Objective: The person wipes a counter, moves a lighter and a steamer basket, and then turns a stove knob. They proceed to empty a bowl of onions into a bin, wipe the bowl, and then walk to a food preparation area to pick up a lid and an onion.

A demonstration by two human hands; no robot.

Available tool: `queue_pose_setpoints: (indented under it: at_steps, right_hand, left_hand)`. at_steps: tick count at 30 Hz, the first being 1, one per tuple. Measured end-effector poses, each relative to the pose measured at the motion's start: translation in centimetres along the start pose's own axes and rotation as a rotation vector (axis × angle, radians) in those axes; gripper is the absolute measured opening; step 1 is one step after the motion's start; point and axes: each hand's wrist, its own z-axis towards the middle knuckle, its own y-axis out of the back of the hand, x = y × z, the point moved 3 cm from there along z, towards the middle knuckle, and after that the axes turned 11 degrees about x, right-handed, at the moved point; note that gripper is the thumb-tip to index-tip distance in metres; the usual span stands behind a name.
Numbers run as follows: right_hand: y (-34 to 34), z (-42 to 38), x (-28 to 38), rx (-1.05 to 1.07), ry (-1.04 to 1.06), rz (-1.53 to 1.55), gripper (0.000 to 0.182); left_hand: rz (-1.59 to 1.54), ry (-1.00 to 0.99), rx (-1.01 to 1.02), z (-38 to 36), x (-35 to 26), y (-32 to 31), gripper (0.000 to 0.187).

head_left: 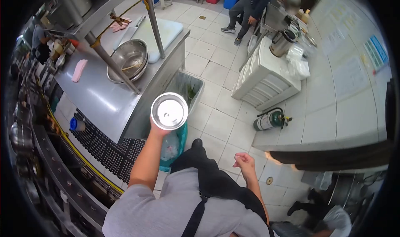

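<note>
My left hand (pixel 158 128) is stretched forward and grips a round steel bowl (pixel 183 99) from below and behind. The bowl's mouth faces up, and bright glare on the inside hides whether anything lies in it. Most of the left fingers are hidden behind the bowl. My right hand (pixel 245 162) hangs over the tiled floor with its fingers loosely curled in, and I see nothing in it. A grey bin (pixel 199 93) with green scraps stands just beyond the bowl, and a teal bag (pixel 181 138) lies below it.
At left a steel table (pixel 100 114) carries colanders (pixel 137 49), a cutting board (pixel 171 31) and a pink cloth (pixel 79 70). White drawers (pixel 266 76) and a fire extinguisher (pixel 268 119) stand right. One person (pixel 250 8) is ahead; another (pixel 335 220) is at lower right.
</note>
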Motion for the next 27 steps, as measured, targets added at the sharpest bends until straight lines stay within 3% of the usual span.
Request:
queue_pose_setpoints:
  at_steps: [2, 4, 8, 11, 12, 16, 22, 27]
  right_hand:
    - [1.8, 3.1, 1.0, -0.078, -0.112, 0.068, 0.016]
    - [3.7, 6.8, 3.0, -0.07, -0.121, 0.118, 0.017]
    - [7.7, 13.7, 7.6, -0.088, -0.11, 0.168, 0.018]
    - [11.8, 20.6, 9.9, -0.067, -0.063, 0.18, 0.018]
    - [13.5, 23.0, 10.6, -0.08, -0.059, 0.175, 0.019]
    - [20.1, 33.6, 14.4, -0.064, -0.052, 0.135, 0.017]
    - [22.9, 50.6, 25.8, 0.164, -0.031, -0.013, 0.019]
    - [13.6, 63.9, 37.3, 0.5, 0.072, -0.331, 0.018]
  left_hand:
    - [0.085, 0.018, 0.199, 6.3, 1.1, -2.8, 0.061]
    - [0.126, 0.065, 0.204, 13.4, 1.3, -1.2, 0.058]
    - [0.137, 0.157, 0.193, 22.8, 2.8, -6.8, 0.045]
    - [0.235, 0.129, 0.23, 27.5, 4.1, -8.6, 0.053]
    - [0.138, 0.167, 0.123, 28.1, 4.8, -10.1, 0.06]
    - [0.326, 0.231, 0.069, 32.3, 7.2, -9.8, 0.07]
    - [0.301, -0.114, -0.011, 37.2, 6.0, -13.2, 0.063]
    - [0.165, -0.437, 0.097, 38.9, 1.7, -15.7, 0.062]
